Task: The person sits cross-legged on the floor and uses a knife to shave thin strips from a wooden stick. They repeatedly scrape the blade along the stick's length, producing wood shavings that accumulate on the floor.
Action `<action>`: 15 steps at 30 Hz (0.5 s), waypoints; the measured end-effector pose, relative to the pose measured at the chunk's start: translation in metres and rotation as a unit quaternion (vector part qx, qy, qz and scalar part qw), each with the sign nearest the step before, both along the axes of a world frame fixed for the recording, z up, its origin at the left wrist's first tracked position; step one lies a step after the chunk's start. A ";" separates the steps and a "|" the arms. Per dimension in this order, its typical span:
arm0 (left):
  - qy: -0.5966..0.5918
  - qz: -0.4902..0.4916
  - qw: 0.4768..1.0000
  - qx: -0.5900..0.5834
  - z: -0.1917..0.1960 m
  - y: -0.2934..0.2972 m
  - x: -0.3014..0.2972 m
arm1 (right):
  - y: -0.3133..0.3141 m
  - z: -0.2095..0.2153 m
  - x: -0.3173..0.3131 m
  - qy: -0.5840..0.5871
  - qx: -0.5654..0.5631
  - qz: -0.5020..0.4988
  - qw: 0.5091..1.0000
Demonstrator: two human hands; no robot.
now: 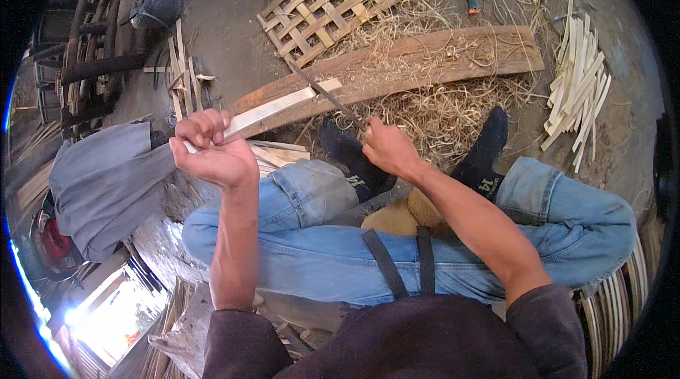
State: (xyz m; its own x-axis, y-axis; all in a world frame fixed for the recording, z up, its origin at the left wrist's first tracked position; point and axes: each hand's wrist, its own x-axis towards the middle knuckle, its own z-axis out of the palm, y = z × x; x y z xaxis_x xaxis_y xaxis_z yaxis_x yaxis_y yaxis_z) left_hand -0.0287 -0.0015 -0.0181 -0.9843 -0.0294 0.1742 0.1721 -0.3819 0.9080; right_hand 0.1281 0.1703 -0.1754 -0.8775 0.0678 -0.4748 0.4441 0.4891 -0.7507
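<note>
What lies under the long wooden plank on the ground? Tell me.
Pale straw-like shavings spread from beneath the plank along its near edge, and a woven bamboo mat pokes out behind it. Whatever lies directly under the board is covered.

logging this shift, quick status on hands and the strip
Left hand shut on bamboo strip. Right hand shut on knife, blade laid on strip. Nothing blocks; shavings and plank beyond.

No packages, labels, signs or screens show here, unless the knotted dark plastic bag (156,5) at the upper left counts as one.
</note>
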 end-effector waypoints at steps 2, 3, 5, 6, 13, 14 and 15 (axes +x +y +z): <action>-0.004 -0.002 1.000 0.018 0.006 -0.005 -0.003 | 0.004 -0.001 -0.004 0.008 -0.003 -0.021 1.000; 0.005 0.005 1.000 0.026 0.010 -0.004 -0.004 | 0.008 -0.002 -0.003 0.023 -0.007 -0.038 0.999; -0.018 0.024 0.999 0.010 0.006 -0.007 -0.005 | 0.008 0.001 0.002 0.009 0.001 -0.045 0.999; -0.030 0.034 0.999 0.001 0.004 -0.009 -0.005 | 0.008 0.002 0.003 -0.016 0.014 -0.037 0.999; -0.031 0.108 0.993 -0.035 0.000 -0.008 -0.008 | -0.026 0.023 0.002 0.043 -0.058 0.024 0.997; -0.037 0.108 0.993 -0.029 0.000 -0.007 -0.011 | -0.026 0.018 -0.001 0.064 -0.047 0.020 0.997; -0.043 0.108 0.993 -0.024 0.000 -0.006 -0.013 | -0.024 0.006 -0.003 0.023 -0.029 0.001 0.999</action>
State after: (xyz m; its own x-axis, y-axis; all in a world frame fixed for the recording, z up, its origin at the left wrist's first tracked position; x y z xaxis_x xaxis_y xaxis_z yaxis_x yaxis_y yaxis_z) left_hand -0.0415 -0.0079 -0.0186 -0.9671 -0.2361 0.0951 0.1658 -0.3009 0.9391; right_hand 0.1253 0.1459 -0.1698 -0.8985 0.0404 -0.4372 0.4078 0.4456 -0.7969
